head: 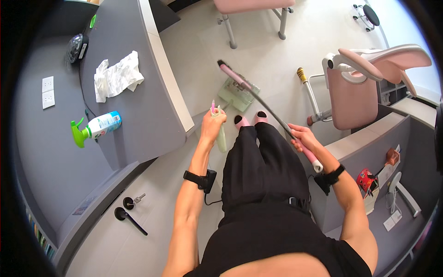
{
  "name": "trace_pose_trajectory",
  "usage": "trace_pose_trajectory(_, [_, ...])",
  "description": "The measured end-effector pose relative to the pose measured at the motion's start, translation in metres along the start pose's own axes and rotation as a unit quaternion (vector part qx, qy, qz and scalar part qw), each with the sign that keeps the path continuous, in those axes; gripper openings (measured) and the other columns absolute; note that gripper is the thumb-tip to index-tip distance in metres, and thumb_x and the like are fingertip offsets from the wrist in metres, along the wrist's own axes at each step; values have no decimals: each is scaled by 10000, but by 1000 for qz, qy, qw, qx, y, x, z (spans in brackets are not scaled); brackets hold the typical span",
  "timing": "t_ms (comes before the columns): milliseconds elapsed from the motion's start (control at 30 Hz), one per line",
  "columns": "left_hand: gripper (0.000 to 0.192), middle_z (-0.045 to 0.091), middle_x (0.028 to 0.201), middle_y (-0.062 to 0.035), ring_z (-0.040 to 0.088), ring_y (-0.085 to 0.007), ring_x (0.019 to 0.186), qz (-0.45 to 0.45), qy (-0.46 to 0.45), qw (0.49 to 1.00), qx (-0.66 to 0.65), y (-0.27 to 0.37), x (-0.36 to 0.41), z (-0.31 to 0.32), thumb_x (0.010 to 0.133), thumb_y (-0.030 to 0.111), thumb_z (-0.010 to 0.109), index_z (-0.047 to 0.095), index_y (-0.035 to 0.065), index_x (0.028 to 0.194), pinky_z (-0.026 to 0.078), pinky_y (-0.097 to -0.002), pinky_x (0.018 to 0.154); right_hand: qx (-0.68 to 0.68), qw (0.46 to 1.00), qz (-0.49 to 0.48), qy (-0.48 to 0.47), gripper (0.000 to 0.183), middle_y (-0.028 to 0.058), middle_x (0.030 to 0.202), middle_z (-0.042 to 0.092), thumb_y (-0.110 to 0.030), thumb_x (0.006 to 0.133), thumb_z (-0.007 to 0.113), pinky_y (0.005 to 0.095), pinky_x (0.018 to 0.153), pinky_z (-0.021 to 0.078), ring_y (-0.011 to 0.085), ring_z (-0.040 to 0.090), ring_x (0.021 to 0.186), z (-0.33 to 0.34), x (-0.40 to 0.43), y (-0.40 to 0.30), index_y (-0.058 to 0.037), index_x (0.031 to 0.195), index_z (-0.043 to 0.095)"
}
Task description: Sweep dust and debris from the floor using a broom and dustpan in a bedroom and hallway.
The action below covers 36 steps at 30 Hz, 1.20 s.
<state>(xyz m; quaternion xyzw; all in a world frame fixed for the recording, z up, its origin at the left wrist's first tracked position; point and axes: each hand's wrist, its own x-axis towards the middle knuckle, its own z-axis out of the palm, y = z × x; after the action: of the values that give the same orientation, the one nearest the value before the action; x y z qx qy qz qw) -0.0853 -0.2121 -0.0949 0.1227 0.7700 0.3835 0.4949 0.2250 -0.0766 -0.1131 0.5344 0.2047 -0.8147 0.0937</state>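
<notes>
My left hand (211, 126) is closed around the pale green handle of a dustpan (242, 102), and a slim pink stick (213, 105) pokes up from the same fist. The pan lies beyond my feet, with greyish matter or a pattern at its far side that I cannot make out. In my right hand (303, 136) is a broom (268, 106) with a grey and pink stick, held at a slant. Its dark bristles (220, 63) are beyond the pan to the left, and the stick passes across the pan in my view.
On the left, a grey desk (138, 121) holds a spray bottle (100, 126) and crumpled white tissue (117, 77). A pink chair (353, 97) stands at right, behind a partition (363, 138). Another pink seat (254, 5) and a wheeled stool (370, 15) are farther off.
</notes>
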Motion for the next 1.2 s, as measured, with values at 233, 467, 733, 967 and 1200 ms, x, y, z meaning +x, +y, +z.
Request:
trace_pose_trajectory(233, [152,467,708,16,428,-97,688,8,-1,999,-32,15,24,-6,668,179,539,542,75,778,338,-245,652,-168,971,-89,147,468,40,603,456,-163,879,465,240,337,367,107,430,406,3,20,-77,-93,1330,358])
trace_pose_trajectory(467, [152,475,702,7,444,-102,686,-20,50,996,-69,51,59,15,673,175,535,547,71,784,351,-253,653,-243,942,-148,178,342,40,560,441,-128,847,448,282,344,405,132,447,399,-37,100,-203,-32,1175,459])
trace_pose_trajectory(733, [156,481,684,15,445,-98,659,-53,77,994,-56,70,64,25,652,161,532,544,64,773,357,-247,625,-174,947,-192,190,96,115,540,492,-58,789,419,387,356,433,247,515,403,-22,267,-270,22,807,469])
trace_pose_trajectory(967, [139,490,686,14,457,-95,659,-41,81,993,-71,66,68,16,649,141,537,541,63,764,370,-245,623,-255,955,-119,98,124,98,480,444,-59,787,426,384,301,406,229,486,331,-32,199,-171,-4,880,484])
trace_pose_trajectory(1200, [150,489,690,13,455,-100,662,-35,46,996,-62,79,58,23,641,148,548,531,76,771,369,-253,632,-21,994,106,20,476,105,647,458,-171,898,463,218,368,330,98,364,427,-58,42,-188,-79,1339,311])
